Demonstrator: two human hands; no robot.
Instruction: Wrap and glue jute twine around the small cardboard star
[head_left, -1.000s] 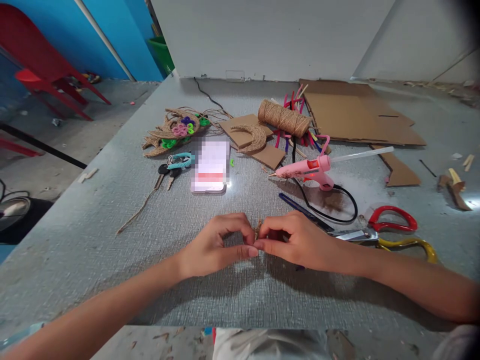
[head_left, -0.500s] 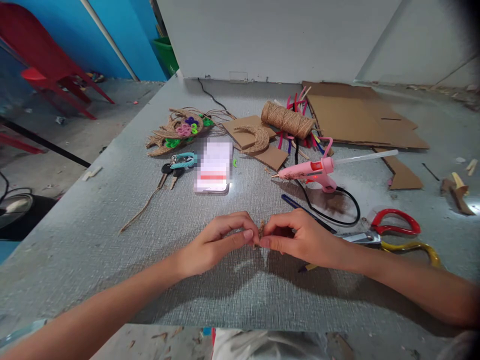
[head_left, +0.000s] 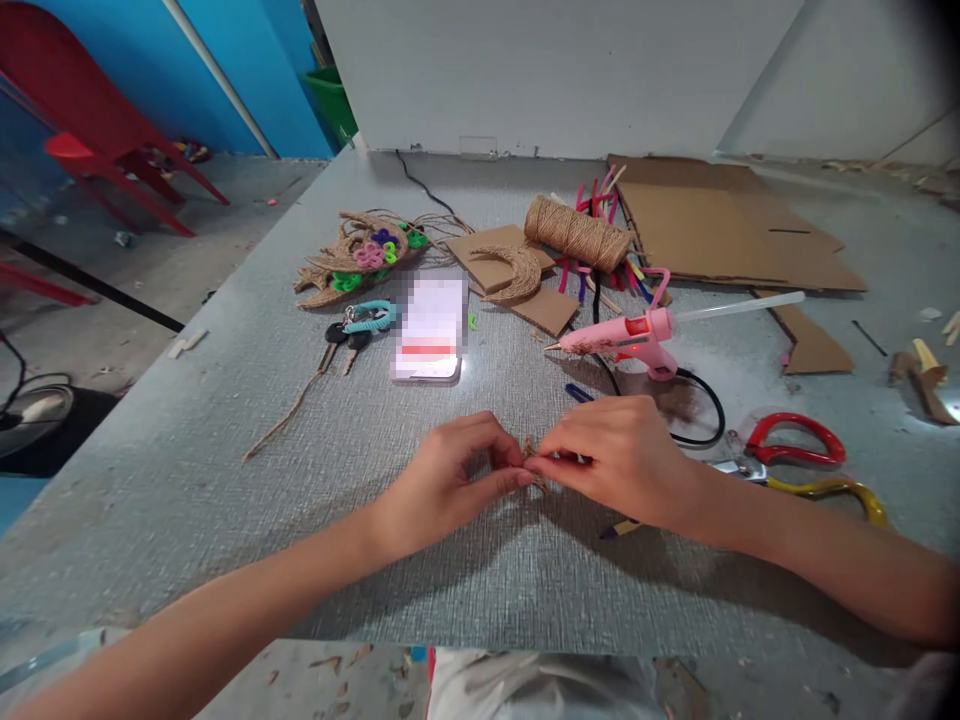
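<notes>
Between my fingertips is a small piece of brown twine (head_left: 538, 484), mostly covered by the fingers. My left hand (head_left: 457, 480) pinches it from the left, thumb towards me. From the other side my right hand (head_left: 619, 455) pinches it too, and the two sets of fingertips meet. Beyond the right hand lies a pink glue gun (head_left: 622, 337) with a clear glue stick in its back. A pair of scissors (head_left: 799, 440) with one red and one yellow handle lies partly under my right forearm. A phone (head_left: 429, 330) with a lit screen rests beyond my left hand.
Behind the phone lie a twine-wrapped piece with colourful flowers (head_left: 367, 255), keys (head_left: 349, 340), a twine crescent (head_left: 517, 275) and a twine roll (head_left: 577, 232). Cardboard sheets (head_left: 720, 220) occupy the back right. The glue gun's black cord (head_left: 720, 400) loops near my right hand.
My right hand has turned over the twine, its knuckles higher, and now covers more of the blue pen. Both hands have shifted slightly to the right. The view has moved a little.
</notes>
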